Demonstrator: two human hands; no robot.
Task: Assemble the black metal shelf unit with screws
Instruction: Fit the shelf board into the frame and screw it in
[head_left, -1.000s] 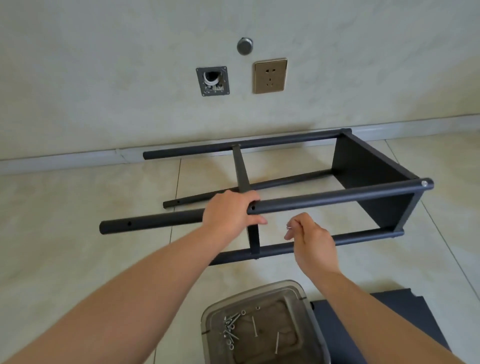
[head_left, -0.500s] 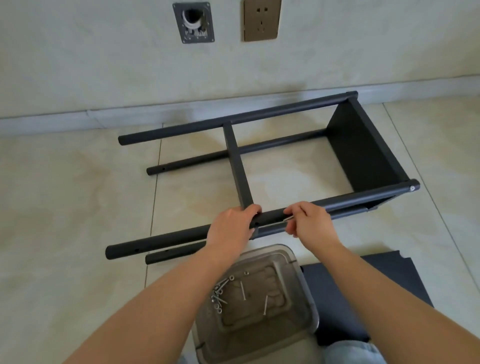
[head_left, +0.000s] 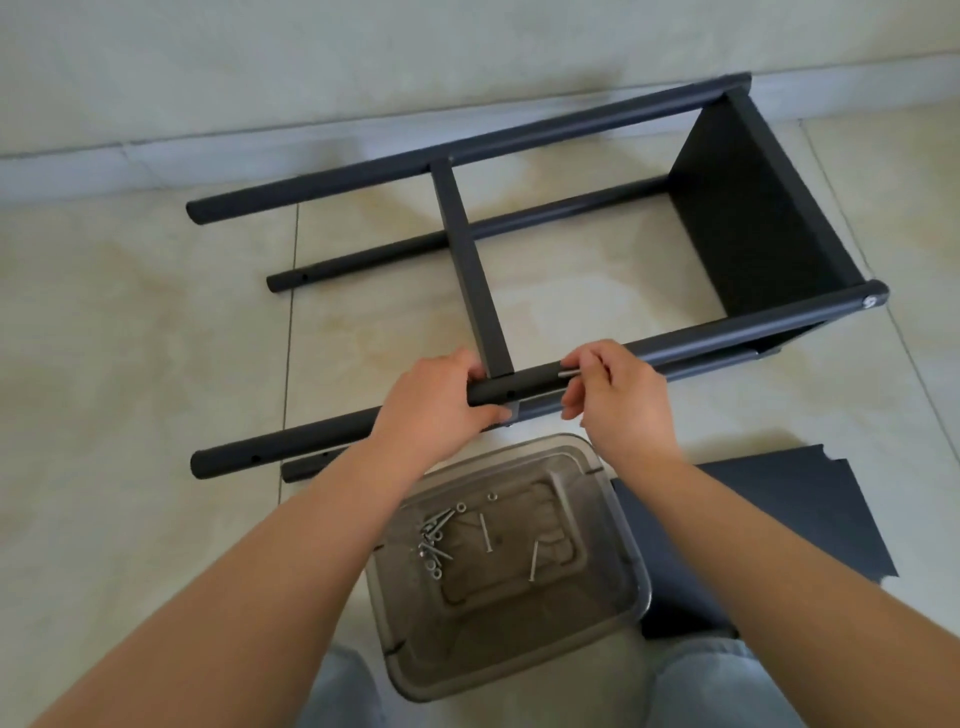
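Note:
The black metal shelf unit (head_left: 737, 208) lies on its side on the tiled floor, with a black panel fixed at its right end and a flat crossbar (head_left: 470, 260) spanning the upper tubes. My left hand (head_left: 436, 405) grips the near upper tube (head_left: 727, 327) just left of the crossbar joint, beside a small hole. My right hand (head_left: 613, 395) pinches a silver screw (head_left: 569, 372) held against the same tube, just right of the joint.
A clear plastic tub (head_left: 618, 566) with several loose screws and washers (head_left: 436, 540) stands on the floor between my knees. A loose black shelf panel (head_left: 779, 509) lies flat to its right. The wall and skirting run along the far side.
The view has tilted down, so the wall socket has left the frame. My right hand has brought the screw up from below the tube and now holds it against the tube.

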